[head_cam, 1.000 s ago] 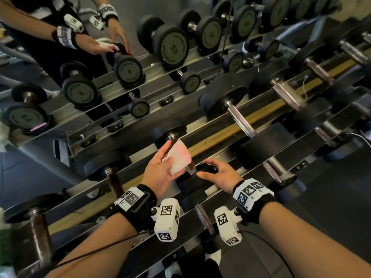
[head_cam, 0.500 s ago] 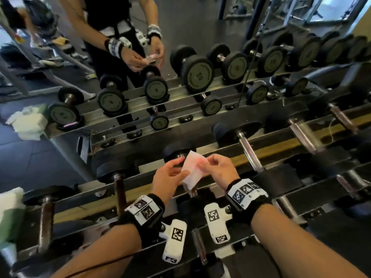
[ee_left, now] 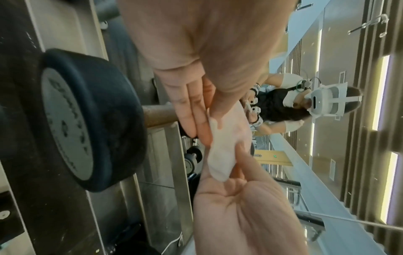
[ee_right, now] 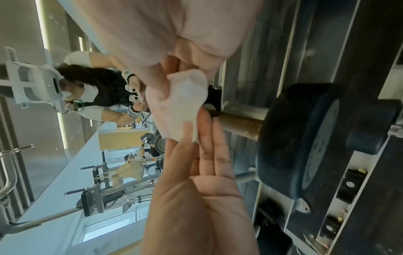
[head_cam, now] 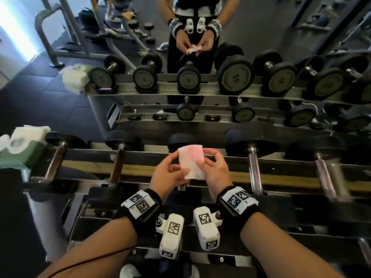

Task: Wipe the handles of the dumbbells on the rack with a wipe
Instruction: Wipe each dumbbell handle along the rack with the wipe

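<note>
A white wipe [head_cam: 191, 162] with a pink tinge is held upright between both hands, just above the near rack [head_cam: 281, 177]. My left hand [head_cam: 167, 173] pinches its left edge and my right hand [head_cam: 213, 167] pinches its right edge. The wrist views show the wipe [ee_left: 222, 146] [ee_right: 181, 110] stretched between thumbs and fingers. Under it lies a black dumbbell [head_cam: 181, 140] whose brown handle [ee_left: 157, 115] [ee_right: 240, 124] is mostly hidden by my hands in the head view. More dumbbell handles lie to the left [head_cam: 118, 163] and right [head_cam: 254, 167].
A second rack [head_cam: 210, 91] of dumbbells stands beyond, where another person [head_cam: 196, 43] holds a pink wipe. A green pack with white wipes [head_cam: 22, 145] sits at the near rack's left end. White cloths [head_cam: 75, 77] lie further back on the left.
My right hand left the rack and took the wipe's right edge. The wipe came up off the handle and is now held flat between both hands. The head view swung square to the rack.
</note>
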A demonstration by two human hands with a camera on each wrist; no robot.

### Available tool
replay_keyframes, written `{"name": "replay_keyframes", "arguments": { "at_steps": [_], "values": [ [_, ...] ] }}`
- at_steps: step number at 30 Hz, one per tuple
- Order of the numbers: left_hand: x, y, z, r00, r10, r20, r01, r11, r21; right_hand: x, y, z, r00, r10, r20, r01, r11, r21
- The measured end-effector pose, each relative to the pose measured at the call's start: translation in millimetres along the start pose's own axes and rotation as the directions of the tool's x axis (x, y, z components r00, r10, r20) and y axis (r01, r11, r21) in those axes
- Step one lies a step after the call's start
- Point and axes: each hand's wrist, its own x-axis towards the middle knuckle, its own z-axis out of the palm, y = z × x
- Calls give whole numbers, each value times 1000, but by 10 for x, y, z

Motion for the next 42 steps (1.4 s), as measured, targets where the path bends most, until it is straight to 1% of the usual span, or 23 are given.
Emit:
{"name": "replay_keyframes", "arguments": {
  "at_steps": [3,4,7,10,12,14,16,18,21,23,25,28,30,31,33,34,35,36,37,39,42],
  "values": [
    [-84,-71,-160,998,-10,-62,7,999,-49,149,93,-30,994,-20,-107,12,997,-70],
    [-118,-101,-244,995,-2,-95,-1,999,-34,216,118,-77,990,-12,-143,-2,995,-96],
    [-224,-241,-514,986,28,-167,-5,991,134,388,217,-235,978,63,-198,-104,972,-208],
    [-317,-391,-676,988,22,-153,18,967,256,497,349,-204,968,138,-208,-195,937,-289],
    [-363,-471,-719,996,5,-91,25,946,324,563,416,-93,967,172,-188,-220,935,-277],
    [-378,-510,-729,999,-8,-35,20,921,389,603,416,55,973,192,-126,-217,949,-231],
    [-361,-499,-715,1000,-24,-6,24,916,401,646,406,176,985,156,-68,-167,961,-221],
    [-329,-469,-693,999,-44,9,37,912,409,669,433,232,992,127,-15,-125,945,-304],
    [-277,-460,-667,997,-71,23,54,894,445,614,472,183,994,85,66,-43,875,-482],
    [-252,-485,-676,997,-80,14,64,884,463,529,461,126,991,70,110,-3,855,-518],
    [-240,-506,-698,996,-87,13,68,863,500,409,450,65,981,103,167,0,850,-527],
    [-227,-504,-728,995,-93,28,63,842,536,275,441,-17,951,171,259,9,820,-572],
    [-221,-492,-738,994,-102,33,68,838,541,247,337,-15,934,242,263,-60,831,-552],
    [-217,-488,-737,994,-105,38,68,837,543,271,274,-5,932,276,235,-102,820,-563],
    [-210,-489,-741,994,-104,45,63,837,543,374,156,3,945,312,102,-203,799,-566],
    [-209,-497,-746,994,-103,44,63,837,544,424,106,-3,954,298,33,-237,819,-523],
    [-209,-504,-749,994,-103,41,64,837,544,465,74,2,965,263,-18,-241,853,-463],
    [-207,-512,-750,994,-102,38,66,841,538,508,71,9,977,210,-42,-208,881,-426],
    [-207,-518,-753,994,-104,37,69,845,531,534,80,21,987,156,-32,-155,888,-434],
    [-210,-514,-755,993,-108,38,73,849,524,535,147,72,996,85,19,-65,867,-495],
    [-201,-478,-756,992,-117,50,73,848,524,508,293,127,988,118,95,-52,854,-517]
  ]
}}
